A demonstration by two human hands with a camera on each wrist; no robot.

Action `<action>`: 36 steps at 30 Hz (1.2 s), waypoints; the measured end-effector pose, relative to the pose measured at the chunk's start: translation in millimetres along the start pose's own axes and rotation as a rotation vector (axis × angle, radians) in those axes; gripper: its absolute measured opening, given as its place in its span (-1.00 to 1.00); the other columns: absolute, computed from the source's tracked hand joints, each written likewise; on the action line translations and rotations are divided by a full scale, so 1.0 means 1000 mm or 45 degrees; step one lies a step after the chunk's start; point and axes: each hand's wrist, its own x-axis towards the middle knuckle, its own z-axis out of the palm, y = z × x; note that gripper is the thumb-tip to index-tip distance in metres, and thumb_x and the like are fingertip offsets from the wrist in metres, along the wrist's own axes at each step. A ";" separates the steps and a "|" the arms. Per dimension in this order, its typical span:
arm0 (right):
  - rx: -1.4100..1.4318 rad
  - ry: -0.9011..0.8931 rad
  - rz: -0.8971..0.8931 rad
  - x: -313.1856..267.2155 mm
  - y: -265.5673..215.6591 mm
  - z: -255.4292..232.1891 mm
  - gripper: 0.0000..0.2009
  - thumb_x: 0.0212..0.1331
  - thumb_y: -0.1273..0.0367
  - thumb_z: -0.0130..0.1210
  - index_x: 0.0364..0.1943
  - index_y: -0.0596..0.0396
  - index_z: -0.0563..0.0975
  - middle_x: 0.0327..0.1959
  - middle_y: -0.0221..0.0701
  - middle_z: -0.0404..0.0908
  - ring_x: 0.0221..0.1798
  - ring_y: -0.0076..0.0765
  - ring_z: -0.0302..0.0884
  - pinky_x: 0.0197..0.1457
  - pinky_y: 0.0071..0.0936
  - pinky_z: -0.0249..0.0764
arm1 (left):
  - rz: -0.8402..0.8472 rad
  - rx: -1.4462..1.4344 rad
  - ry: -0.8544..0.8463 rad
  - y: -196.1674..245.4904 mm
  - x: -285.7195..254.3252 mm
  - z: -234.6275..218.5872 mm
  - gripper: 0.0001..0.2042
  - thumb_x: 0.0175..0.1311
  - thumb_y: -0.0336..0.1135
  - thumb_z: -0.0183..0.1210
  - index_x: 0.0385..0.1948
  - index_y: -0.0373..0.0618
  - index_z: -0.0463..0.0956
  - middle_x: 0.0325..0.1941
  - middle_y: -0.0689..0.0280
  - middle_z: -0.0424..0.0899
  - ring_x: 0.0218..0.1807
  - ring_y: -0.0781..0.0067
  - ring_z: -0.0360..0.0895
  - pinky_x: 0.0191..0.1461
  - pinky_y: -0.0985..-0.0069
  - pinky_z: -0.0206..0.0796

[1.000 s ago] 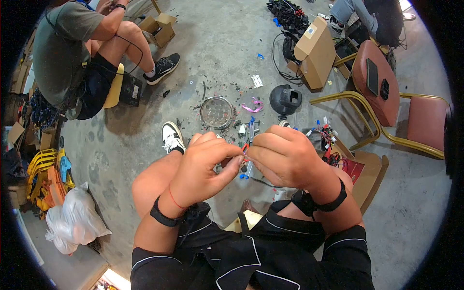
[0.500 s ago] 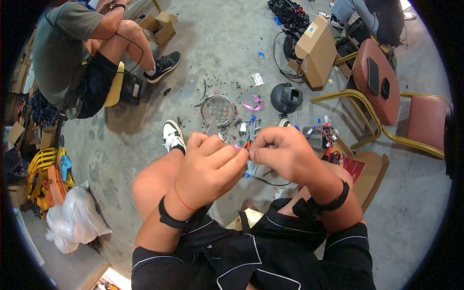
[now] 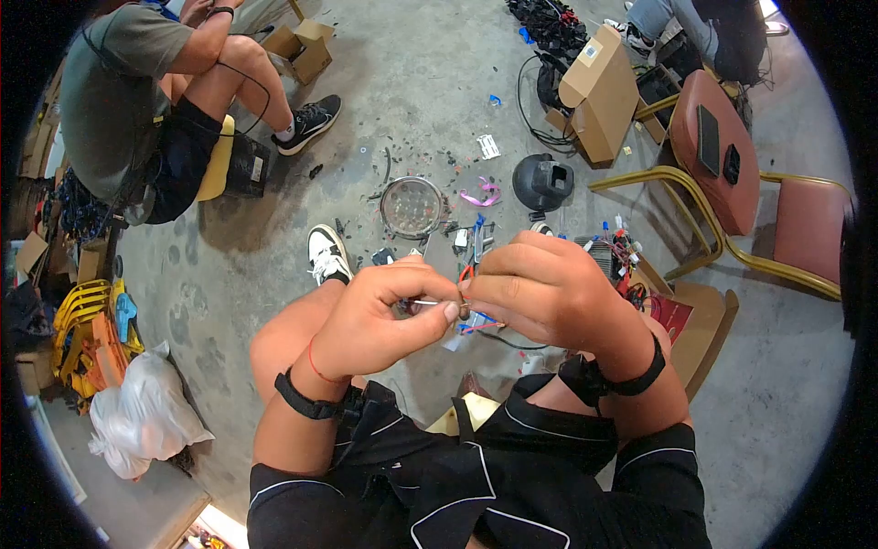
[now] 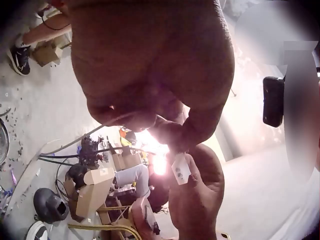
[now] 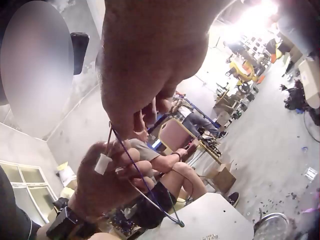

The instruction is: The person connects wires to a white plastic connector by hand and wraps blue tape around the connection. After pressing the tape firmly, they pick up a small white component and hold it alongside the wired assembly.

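In the head view my left hand (image 3: 389, 311) and right hand (image 3: 540, 288) meet fingertip to fingertip over the lap. Both pinch thin wires, one of them a red wire (image 3: 483, 327) poking out below the fingertips. From the right wrist, a small white plug connector (image 5: 103, 164) shows in front of the left hand (image 5: 112, 175), on short wires rising to the fingertips of the right hand (image 5: 155, 75). A dark blue wire (image 5: 135, 162) loops down past the left fingers. In the left wrist view the connector (image 4: 181, 169) overlaps the right thumb.
On the floor ahead lie a round metal-rimmed dish (image 3: 412, 209), pink ribbon (image 3: 481, 194), a black welding-mask-like shell (image 3: 542, 183) and scattered scraps. To the right are a wire heap (image 3: 624, 261), a cardboard box (image 3: 599, 101) and a red chair (image 3: 718, 156). Another person (image 3: 137, 110) sits at left.
Half a second ago the left hand was turned back-up with a grey pointed piece beyond it; now its thumb side shows. The right fingers have closed in, and the red wire has come into view.
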 end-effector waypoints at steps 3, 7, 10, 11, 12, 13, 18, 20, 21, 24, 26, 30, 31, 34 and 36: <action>-0.127 -0.051 -0.107 0.000 -0.001 -0.004 -0.72 -0.15 0.43 0.41 -0.24 0.07 0.71 -0.22 -0.37 0.67 -0.31 -0.30 0.62 -0.26 -0.40 0.56 | -0.085 -0.102 -0.032 0.001 0.000 0.001 -0.85 0.29 -0.43 0.31 -0.17 -0.22 0.75 -0.30 0.33 0.69 -0.25 0.57 0.53 -0.19 0.56 0.31; -0.210 -0.062 -0.201 0.001 -0.004 -0.001 -0.81 -0.01 0.35 0.26 -0.29 0.06 0.63 -0.27 -0.44 0.57 -0.31 -0.30 0.54 -0.28 -0.38 0.53 | -0.193 -0.090 -0.046 0.004 -0.001 0.002 -0.85 0.29 -0.43 0.31 -0.17 -0.21 0.75 -0.28 0.33 0.68 -0.28 0.57 0.52 -0.19 0.54 0.31; -0.145 -0.095 -0.095 0.003 -0.007 0.002 -0.83 -0.05 0.43 0.31 -0.32 0.09 0.64 -0.32 -0.40 0.59 -0.33 -0.27 0.57 -0.29 -0.37 0.52 | -0.066 0.161 0.012 0.001 0.000 0.004 -0.89 0.23 -0.44 0.32 -0.24 -0.18 0.74 -0.31 0.33 0.66 -0.34 0.48 0.50 -0.20 0.47 0.29; -0.077 -0.113 0.012 0.003 -0.007 0.004 -0.83 -0.08 0.48 0.35 -0.34 0.10 0.66 -0.36 -0.35 0.61 -0.34 -0.23 0.60 -0.29 -0.38 0.52 | 0.060 0.352 0.045 0.000 0.000 0.005 -0.90 0.19 -0.45 0.33 -0.28 -0.16 0.72 -0.33 0.34 0.65 -0.37 0.42 0.48 -0.19 0.43 0.28; -0.077 -0.114 0.012 0.002 -0.007 0.007 -0.83 -0.08 0.48 0.35 -0.34 0.10 0.66 -0.36 -0.35 0.61 -0.34 -0.23 0.60 -0.29 -0.38 0.52 | 0.060 0.352 0.045 0.000 0.001 0.006 -0.90 0.19 -0.45 0.33 -0.28 -0.16 0.72 -0.33 0.34 0.65 -0.37 0.42 0.48 -0.19 0.43 0.28; 0.104 -0.038 0.134 0.000 -0.005 0.013 -0.88 -0.01 0.49 0.32 -0.34 0.14 0.66 -0.40 -0.37 0.60 -0.35 -0.26 0.60 -0.30 -0.39 0.49 | 0.217 0.555 0.102 0.001 0.001 0.007 -0.89 0.11 -0.47 0.35 -0.32 -0.14 0.70 -0.39 0.36 0.60 -0.37 0.39 0.46 -0.19 0.42 0.25; 0.943 0.018 1.114 -0.007 -0.002 0.031 -0.85 0.12 0.36 0.21 -0.43 0.18 0.59 -0.55 -0.47 0.54 -0.47 -0.51 0.50 -0.40 -0.37 0.42 | 0.651 1.275 0.314 0.000 0.003 0.022 -0.76 -0.12 -0.45 0.43 -0.34 -0.02 0.66 -0.46 0.43 0.52 -0.32 0.35 0.44 -0.11 0.31 0.19; 1.260 -0.020 1.390 -0.002 0.006 0.026 -0.88 0.16 0.41 0.22 -0.40 0.20 0.61 -0.52 -0.48 0.57 -0.41 -0.58 0.51 -0.36 -0.47 0.41 | 0.658 1.324 0.315 -0.001 0.002 0.024 -0.76 -0.11 -0.45 0.43 -0.34 -0.02 0.66 -0.47 0.43 0.52 -0.32 0.33 0.44 -0.11 0.31 0.20; 1.580 -0.060 1.661 0.000 0.009 0.024 -0.92 0.20 0.46 0.23 -0.36 0.22 0.63 -0.48 -0.49 0.61 -0.36 -0.65 0.51 -0.32 -0.58 0.41 | 0.665 1.374 0.315 -0.001 0.002 0.024 -0.77 -0.09 -0.45 0.43 -0.34 -0.02 0.66 -0.47 0.43 0.52 -0.32 0.31 0.44 -0.11 0.31 0.20; 1.334 -0.090 1.372 -0.003 0.006 0.023 -0.88 0.24 0.40 0.29 -0.30 0.17 0.63 -0.47 -0.50 0.60 -0.40 -0.66 0.48 -0.36 -0.58 0.39 | 0.540 1.137 0.315 -0.002 0.005 0.013 -0.83 0.00 -0.47 0.40 -0.35 -0.08 0.67 -0.46 0.41 0.54 -0.34 0.33 0.43 -0.17 0.35 0.22; 0.740 -0.242 1.069 0.004 -0.003 0.001 -0.87 0.23 0.39 0.36 -0.23 0.09 0.66 -0.38 -0.44 0.65 -0.35 -0.45 0.58 -0.28 -0.48 0.48 | 0.411 0.881 0.266 -0.004 0.003 0.005 -0.86 0.05 -0.48 0.38 -0.34 -0.11 0.67 -0.46 0.38 0.55 -0.36 0.35 0.42 -0.22 0.38 0.22; 0.375 0.039 0.456 0.003 0.001 0.001 -0.84 0.17 0.39 0.38 -0.20 0.06 0.67 -0.28 -0.37 0.66 -0.28 -0.29 0.60 -0.21 -0.41 0.53 | 0.037 0.247 0.095 -0.002 -0.001 -0.005 -0.92 0.25 -0.44 0.32 -0.27 -0.18 0.70 -0.42 0.37 0.63 -0.34 0.55 0.45 -0.25 0.50 0.28; 0.245 0.043 0.284 0.003 0.002 0.002 -0.77 0.05 0.44 0.42 -0.18 0.08 0.69 -0.26 -0.35 0.67 -0.25 -0.26 0.62 -0.20 -0.39 0.53 | -0.152 -0.018 0.044 -0.001 -0.002 -0.006 -0.89 0.29 -0.41 0.32 -0.22 -0.17 0.72 -0.42 0.41 0.66 -0.30 0.63 0.50 -0.21 0.53 0.33; 0.095 0.034 0.029 0.003 0.004 0.005 -0.71 -0.10 0.48 0.46 -0.20 0.10 0.71 -0.24 -0.34 0.68 -0.23 -0.21 0.64 -0.19 -0.35 0.56 | -0.217 -0.317 -0.084 -0.010 -0.002 -0.005 -0.87 0.39 -0.39 0.29 -0.16 -0.22 0.72 -0.34 0.44 0.70 -0.21 0.72 0.51 -0.15 0.62 0.36; 0.074 0.018 -0.056 0.003 0.005 0.005 -0.71 -0.14 0.47 0.45 -0.23 0.09 0.72 -0.24 -0.35 0.69 -0.23 -0.19 0.65 -0.19 -0.33 0.58 | -0.290 -0.431 -0.114 -0.008 -0.002 -0.004 -0.86 0.40 -0.39 0.28 -0.16 -0.25 0.71 -0.31 0.44 0.71 -0.20 0.72 0.53 -0.13 0.63 0.37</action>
